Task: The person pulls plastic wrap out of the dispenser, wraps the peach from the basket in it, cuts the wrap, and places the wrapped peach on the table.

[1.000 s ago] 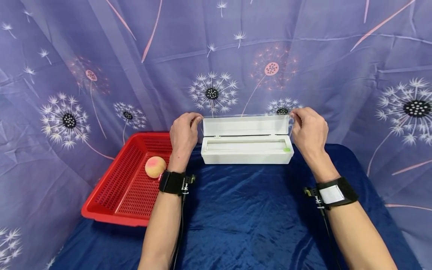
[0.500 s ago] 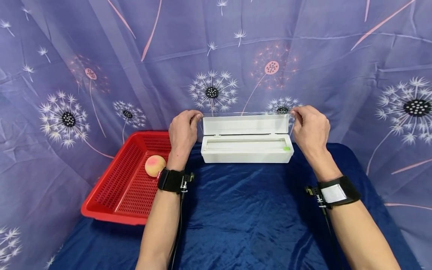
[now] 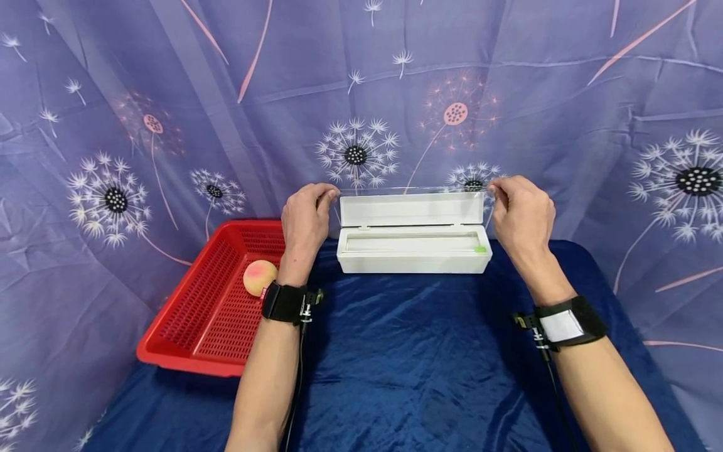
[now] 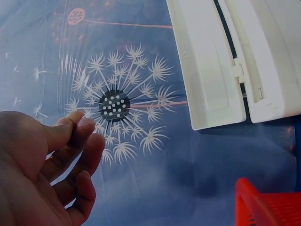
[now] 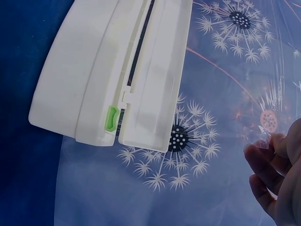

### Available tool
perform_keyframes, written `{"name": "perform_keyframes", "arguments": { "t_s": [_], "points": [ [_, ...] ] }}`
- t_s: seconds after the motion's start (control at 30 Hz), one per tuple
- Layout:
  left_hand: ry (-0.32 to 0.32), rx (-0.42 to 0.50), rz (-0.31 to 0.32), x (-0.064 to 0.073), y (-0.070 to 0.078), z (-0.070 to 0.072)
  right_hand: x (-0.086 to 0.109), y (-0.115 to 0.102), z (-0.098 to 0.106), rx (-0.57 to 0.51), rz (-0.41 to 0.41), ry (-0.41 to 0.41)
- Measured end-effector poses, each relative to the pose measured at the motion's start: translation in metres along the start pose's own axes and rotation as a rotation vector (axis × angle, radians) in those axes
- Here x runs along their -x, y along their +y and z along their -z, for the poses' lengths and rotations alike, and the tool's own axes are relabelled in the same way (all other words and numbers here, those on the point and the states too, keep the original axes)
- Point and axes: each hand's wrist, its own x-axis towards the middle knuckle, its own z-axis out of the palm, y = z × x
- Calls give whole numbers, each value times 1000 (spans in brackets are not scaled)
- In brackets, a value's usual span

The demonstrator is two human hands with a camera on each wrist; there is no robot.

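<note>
At the far side of the surface, covered in blue cloth, stands a white box, its lid raised. Clear film spans left to right along the lid's upper edge, its ends pinched by the left grip and right grip. At left, a peach lies in a red basket.

clear film stretched above a long, open white box
</note>
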Motion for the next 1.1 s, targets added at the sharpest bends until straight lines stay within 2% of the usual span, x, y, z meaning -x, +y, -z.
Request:
{"name": "perform_keyframes", "arguments": {
  "t_s": [1.1],
  "points": [
    [46, 9, -28, -3, 3, 10, -7, -6, 9, -13, 24, 47]
  ]
}}
